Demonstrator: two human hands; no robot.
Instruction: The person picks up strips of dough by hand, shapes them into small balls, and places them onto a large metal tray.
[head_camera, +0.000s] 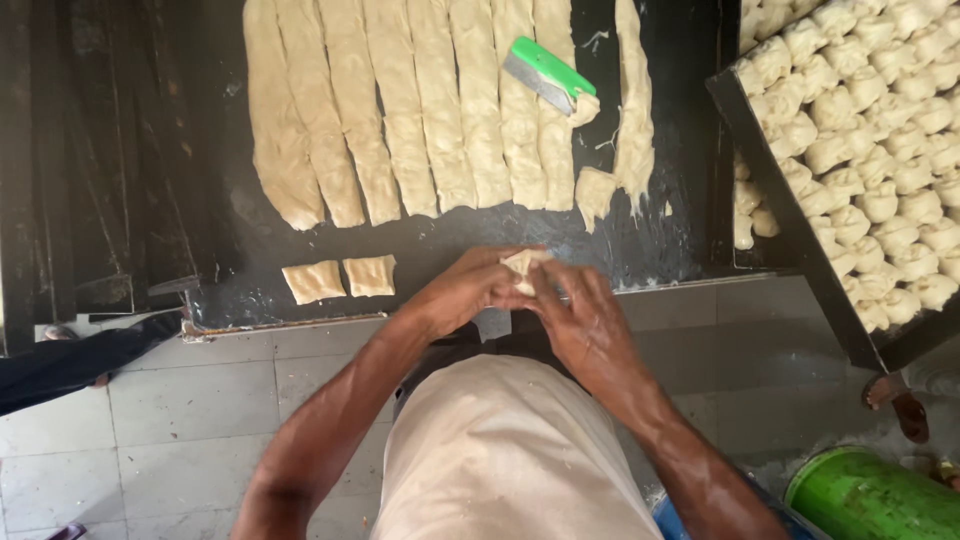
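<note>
Two hands meet at the near edge of the dark table (150, 200); left hand (465, 290) and right hand (585, 325) together clamp a small dough piece (524, 265), fingers folded around it; two cut dough squares (340, 278) lie left of the hands; long dough strips (420, 110) lie beyond them; a green scraper (548, 72) rests on the strips; a tray of shaped dough pieces (860, 150) sits to the right.

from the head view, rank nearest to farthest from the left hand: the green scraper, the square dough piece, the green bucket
1. Square dough piece, on the table left of the left hand.
2. Green scraper, up on the dough strips.
3. Green bucket, on the floor at lower right.
</note>
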